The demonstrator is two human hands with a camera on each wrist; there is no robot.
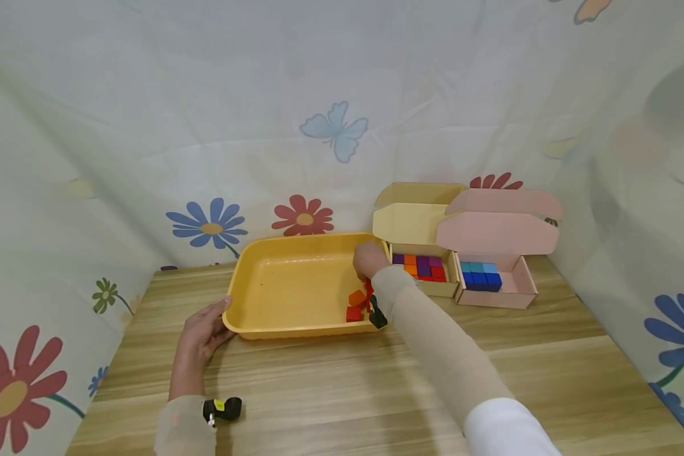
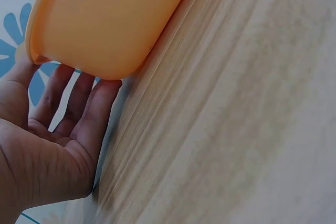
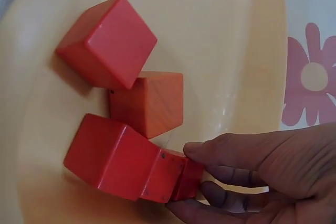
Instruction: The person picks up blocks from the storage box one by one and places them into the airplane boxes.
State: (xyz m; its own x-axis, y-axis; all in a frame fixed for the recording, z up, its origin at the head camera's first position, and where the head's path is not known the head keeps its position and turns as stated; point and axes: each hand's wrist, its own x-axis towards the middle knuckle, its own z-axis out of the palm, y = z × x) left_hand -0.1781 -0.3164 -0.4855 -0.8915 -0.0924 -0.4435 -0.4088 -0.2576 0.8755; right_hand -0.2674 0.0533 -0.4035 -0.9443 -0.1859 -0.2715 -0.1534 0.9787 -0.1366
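Note:
A yellow plastic tray (image 1: 287, 285) lies on the table. At its left end my left hand (image 1: 202, 332) grips the side, thumb at the rim and fingers against the outer wall (image 2: 121, 30). My right hand (image 1: 370, 259) reaches into the tray's right end. In the right wrist view its thumb and fingers pinch a red block (image 3: 190, 179), which touches a red-orange block (image 3: 163, 176). A red cube (image 3: 107, 156) sits beside these. Close by are an orange block (image 3: 149, 103) and another red cube (image 3: 113, 43).
Right of the tray stands a yellow open-lidded box (image 1: 441, 289) with purple, orange and red blocks. Beside it, a pink open-lidded box (image 1: 515, 301) holds blue and teal blocks (image 1: 481, 282). Behind the wooden table (image 1: 319, 392) hangs a flowered cloth (image 1: 251, 158).

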